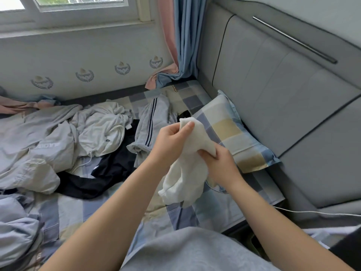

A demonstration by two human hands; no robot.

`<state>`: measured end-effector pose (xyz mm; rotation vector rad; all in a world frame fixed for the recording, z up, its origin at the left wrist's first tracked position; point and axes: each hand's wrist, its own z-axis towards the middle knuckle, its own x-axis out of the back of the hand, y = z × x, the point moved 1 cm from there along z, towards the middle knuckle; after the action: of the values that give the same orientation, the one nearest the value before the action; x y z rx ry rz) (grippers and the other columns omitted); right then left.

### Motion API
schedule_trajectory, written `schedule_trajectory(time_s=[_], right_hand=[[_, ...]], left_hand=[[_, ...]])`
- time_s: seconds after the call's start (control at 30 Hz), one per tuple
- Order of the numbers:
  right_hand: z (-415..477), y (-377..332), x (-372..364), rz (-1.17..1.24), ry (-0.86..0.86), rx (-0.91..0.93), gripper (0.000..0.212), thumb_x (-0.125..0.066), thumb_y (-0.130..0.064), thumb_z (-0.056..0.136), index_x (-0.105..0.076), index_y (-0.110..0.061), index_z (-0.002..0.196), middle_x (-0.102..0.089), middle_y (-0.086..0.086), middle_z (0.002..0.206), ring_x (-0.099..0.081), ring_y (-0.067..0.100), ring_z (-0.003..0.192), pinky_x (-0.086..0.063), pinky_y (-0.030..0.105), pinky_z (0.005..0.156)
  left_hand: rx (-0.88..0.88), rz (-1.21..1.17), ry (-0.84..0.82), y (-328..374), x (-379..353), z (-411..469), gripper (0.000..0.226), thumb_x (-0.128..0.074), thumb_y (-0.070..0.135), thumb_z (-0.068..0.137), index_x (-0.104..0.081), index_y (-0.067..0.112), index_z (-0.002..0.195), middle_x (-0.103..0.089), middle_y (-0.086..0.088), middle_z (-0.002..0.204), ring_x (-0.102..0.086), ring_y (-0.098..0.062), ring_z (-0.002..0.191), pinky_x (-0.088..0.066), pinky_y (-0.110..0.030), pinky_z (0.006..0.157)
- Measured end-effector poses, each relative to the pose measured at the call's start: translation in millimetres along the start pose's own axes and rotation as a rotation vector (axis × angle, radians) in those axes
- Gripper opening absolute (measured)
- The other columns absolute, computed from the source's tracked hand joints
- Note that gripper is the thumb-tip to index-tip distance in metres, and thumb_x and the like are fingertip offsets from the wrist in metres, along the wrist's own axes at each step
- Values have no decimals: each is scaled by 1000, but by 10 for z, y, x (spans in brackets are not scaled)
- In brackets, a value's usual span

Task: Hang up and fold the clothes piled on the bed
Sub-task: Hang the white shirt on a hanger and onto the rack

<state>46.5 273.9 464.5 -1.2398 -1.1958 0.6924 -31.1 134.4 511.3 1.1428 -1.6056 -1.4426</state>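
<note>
Hands both on one white garment (186,173), held clear of the bed (207,212) near its headboard edge, just in front of the checked pillow (232,133). Left hand (172,139): thumb and fingers pinch the garment's top end, the highest point of the cloth. Right hand (220,165): lower and closer to the pillow, fingers curled round the cloth at about mid-length. Long axis runs from the left-hand pinch down and back toward the person; the loose hem hangs free below both hands. Cloth is bunched, so kind of garment not determinable. Judgement: next move is probably spreading it flat, which needs the hands to part along one edge; right hand is nearer the free lower part. Pile (93,132) of grey, white and black clothes lies well apart toward the left of the bed, touched by neither hand.
</note>
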Motion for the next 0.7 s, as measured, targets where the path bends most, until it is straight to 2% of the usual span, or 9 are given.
schedule_trajectory(time_s=[0.1, 0.17, 0.23, 0.3, 0.4, 0.47, 0.53, 0.6, 0.7], right_hand=[[61, -69, 115, 133, 40, 9, 19, -67, -25, 97, -76, -32, 82, -75, -5, 81, -70, 15, 82, -59, 31, 70], [110, -143, 190, 205, 51, 31, 23, -65, -23, 98, -77, -32, 80, -73, -6, 79, -66, 9, 78, -55, 25, 65], [159, -211, 260, 241, 23, 49, 21, -64, -22, 99, -78, -30, 85, -73, 0, 87, -65, 14, 83, -53, 32, 72], [184, -271, 330, 298, -12, 66, 19, -63, -21, 98, -79, -28, 91, -74, 3, 93, -68, 17, 88, -54, 34, 76], [198, -383, 466, 354, -65, 100, 13, -66, -24, 94, -79, -25, 93, -76, 4, 94, -71, 19, 90, -57, 35, 75], [206, -462, 580, 331, -88, 116, 13, -67, -27, 90, -79, -23, 94, -75, 8, 96, -69, 24, 91, -56, 39, 77], [194, -530, 680, 324, -126, 135, 12, -70, -28, 91, -78, -21, 96, -75, 10, 99, -69, 26, 94, -56, 42, 81], [169, -573, 738, 356, -170, 136, 14, -68, -26, 89, -79, -20, 96, -76, 9, 99, -71, 24, 94, -59, 36, 79], [149, -607, 818, 374, -155, 112, 15, -66, -24, 85, -78, -16, 92, -76, 7, 92, -72, 20, 87, -58, 30, 72]], left_hand=[[-5, -28, -36, -28, 104, 9, 39, -53, 32, 103, -69, -3, 109, -62, -11, 91, -58, -21, 82, -49, -32, 73], [-19, -15, -24, -110, 148, 18, 23, -53, 25, 104, -69, 9, 108, -65, -5, 95, -61, -17, 86, -50, -26, 75], [-19, 13, -34, -259, 179, 24, 11, -60, 8, 99, -60, 15, 107, -68, -7, 99, -64, -16, 89, -51, -24, 74], [12, 61, -67, -446, 175, 24, 31, -65, -1, 93, -51, 17, 114, -66, -13, 111, -66, -19, 97, -53, -24, 73], [25, 203, -114, -642, 145, 42, 42, -68, 12, 93, -51, 27, 129, -65, -5, 122, -64, -21, 114, -56, -40, 91], [27, 284, -158, -697, 120, 85, 30, -66, 25, 95, -60, 33, 123, -67, 9, 120, -62, -15, 117, -49, -47, 103], [53, 318, -203, -676, 67, 105, 22, -63, 36, 95, -65, 39, 116, -69, 17, 116, -62, -10, 117, -49, -46, 104], [45, 354, -216, -662, 21, 135, 18, -58, 40, 96, -68, 35, 111, -72, 9, 111, -65, -15, 111, -51, -47, 100], [-17, 403, -155, -661, -31, 177, 32, -50, 37, 101, -66, 9, 101, -71, -14, 97, -66, -29, 90, -52, -52, 85]])
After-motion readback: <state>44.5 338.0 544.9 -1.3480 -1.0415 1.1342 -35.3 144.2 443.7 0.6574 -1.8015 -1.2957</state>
